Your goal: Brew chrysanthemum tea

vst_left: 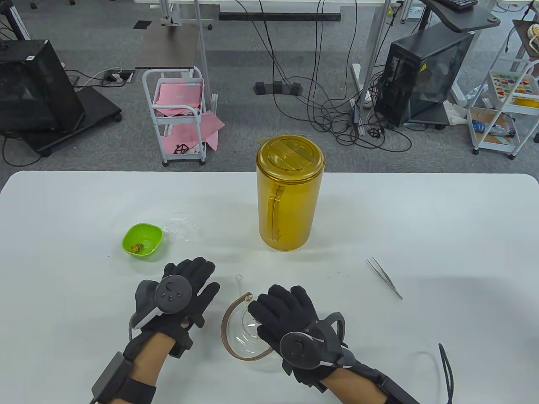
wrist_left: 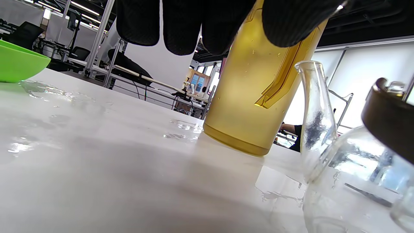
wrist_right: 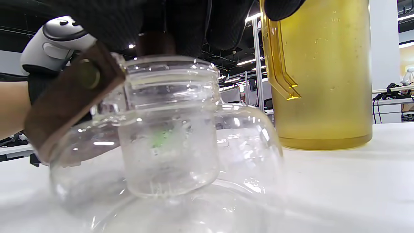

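Observation:
A clear glass teapot (vst_left: 240,336) with a brown hoop handle (vst_left: 229,313) stands near the table's front edge, its spout (vst_left: 240,280) pointing away. My right hand (vst_left: 265,313) lies over the teapot's top. In the right wrist view its fingers (wrist_right: 181,29) curl round the brown knob (wrist_right: 155,43) of the glass lid (wrist_right: 171,77). My left hand (vst_left: 198,282) is flat beside the teapot on the left, fingers straight, holding nothing. A green bowl (vst_left: 142,240) with a little dried chrysanthemum sits further left. The amber pitcher (vst_left: 288,202), lid on, stands behind.
Metal tweezers (vst_left: 384,277) lie to the right of the teapot. Wet patches (vst_left: 183,227) glisten beside the green bowl. The pitcher (wrist_left: 255,97) rises close behind the spout (wrist_left: 312,119). A black strap (vst_left: 446,370) lies at the front right.

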The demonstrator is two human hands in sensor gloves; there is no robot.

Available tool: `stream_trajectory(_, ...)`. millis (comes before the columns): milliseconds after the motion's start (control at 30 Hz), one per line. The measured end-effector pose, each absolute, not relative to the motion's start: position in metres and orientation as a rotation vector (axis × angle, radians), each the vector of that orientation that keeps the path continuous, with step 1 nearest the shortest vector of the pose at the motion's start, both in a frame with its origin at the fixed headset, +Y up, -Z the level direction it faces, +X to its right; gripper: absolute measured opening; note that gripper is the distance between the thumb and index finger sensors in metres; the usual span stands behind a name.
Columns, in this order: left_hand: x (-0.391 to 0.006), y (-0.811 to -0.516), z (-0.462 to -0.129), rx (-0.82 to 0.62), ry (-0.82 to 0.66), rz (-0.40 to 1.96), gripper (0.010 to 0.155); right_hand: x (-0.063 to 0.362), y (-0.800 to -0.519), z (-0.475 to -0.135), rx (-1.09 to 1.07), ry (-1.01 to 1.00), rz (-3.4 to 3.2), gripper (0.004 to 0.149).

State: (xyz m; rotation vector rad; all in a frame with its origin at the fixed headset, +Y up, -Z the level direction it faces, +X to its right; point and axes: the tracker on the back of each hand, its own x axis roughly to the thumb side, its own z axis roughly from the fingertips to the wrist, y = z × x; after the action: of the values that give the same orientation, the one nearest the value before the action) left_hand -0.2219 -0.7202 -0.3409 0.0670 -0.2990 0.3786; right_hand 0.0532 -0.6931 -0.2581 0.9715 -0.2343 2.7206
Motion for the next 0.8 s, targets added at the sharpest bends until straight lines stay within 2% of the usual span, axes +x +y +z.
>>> stream_trajectory(333, -0.209, -0.73, -0.348, 0.022, -0.306, 0.363, 0.063, 0.047, -0.693, -0.261, 0.954, -0.21, 2.717, 0.052)
stream_trajectory(467, -0.209, -0.731, -0.347, 0.017, -0.306, 0.36, 0.063, 0.053, -0.687, -0.258, 0.937, -0.283, 2.671, 0.053)
stream_trajectory(633, -0.215, -0.73, -0.346, 0.022, -0.295, 0.377, 0.063, 0.082, -0.673, -0.267, 0.76, -0.4, 2.603, 0.053)
stream_trajectory(800, -0.218, -0.729, -0.345, 0.02, -0.292, 0.388, 0.064, 0.121, -0.679, -0.294, 0.515, -0.399, 2.609, 0.052)
